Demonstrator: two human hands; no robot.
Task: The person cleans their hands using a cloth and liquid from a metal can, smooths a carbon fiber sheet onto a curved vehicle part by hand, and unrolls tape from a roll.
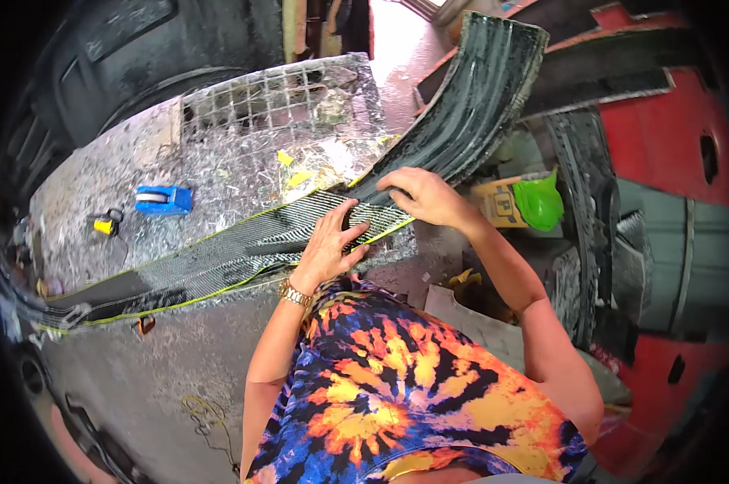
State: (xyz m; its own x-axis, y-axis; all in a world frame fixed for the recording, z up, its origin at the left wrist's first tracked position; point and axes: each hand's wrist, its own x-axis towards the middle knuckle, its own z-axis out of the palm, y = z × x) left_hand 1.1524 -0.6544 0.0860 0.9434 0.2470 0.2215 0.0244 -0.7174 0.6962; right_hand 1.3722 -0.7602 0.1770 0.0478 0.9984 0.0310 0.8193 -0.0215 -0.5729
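Note:
A long strip of dark woven fabric (211, 258) with yellow-green edges lies along the front of the worktable, and its right end laps onto a long, curved black part (469, 105). My left hand (328, 242) rests on the fabric with its fingers spread, a gold watch at the wrist. Just to the right, my right hand (425, 194) is at the place where fabric and black part meet, its fingers bent and partly apart, with nothing seen in them. Creases run through the fabric left of my left hand.
A blue tape dispenser (162, 200) and a yellow-and-black tool (106, 223) sit on the stained worktable (82, 181). A wire grid (255, 101) lies at its back. Right of the table are a cardboard box (497, 203), a green bag (539, 202) and red panels (655, 137).

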